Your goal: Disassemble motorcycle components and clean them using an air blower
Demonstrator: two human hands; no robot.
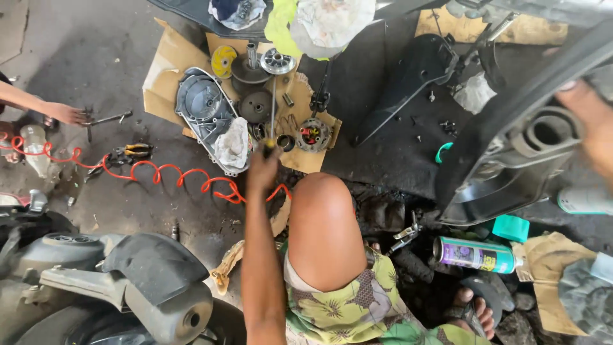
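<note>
My left hand [263, 167] reaches forward over the cardboard [167, 67] and grips the yellow-and-black handle of a long screwdriver [273, 102], whose shaft points away toward a round metal pulley [278, 61]. Around it lie engine parts: a grey crankcase cover [203, 105], a white rag [232, 144], a dark clutch bell [257, 105], a yellow fan disc [223, 61] and a clutch with red pads [313, 135]. My right hand [594, 128] is at the far right, resting on a large black plastic scooter panel [511, 153]; its grip is partly out of frame.
A red coiled air hose [159, 171] runs across the concrete floor past pliers [131, 152]. Another person's hand [67, 114] is at the left by a tool. A purple spray can [476, 254] lies near my foot. A scooter body [128, 281] fills the lower left.
</note>
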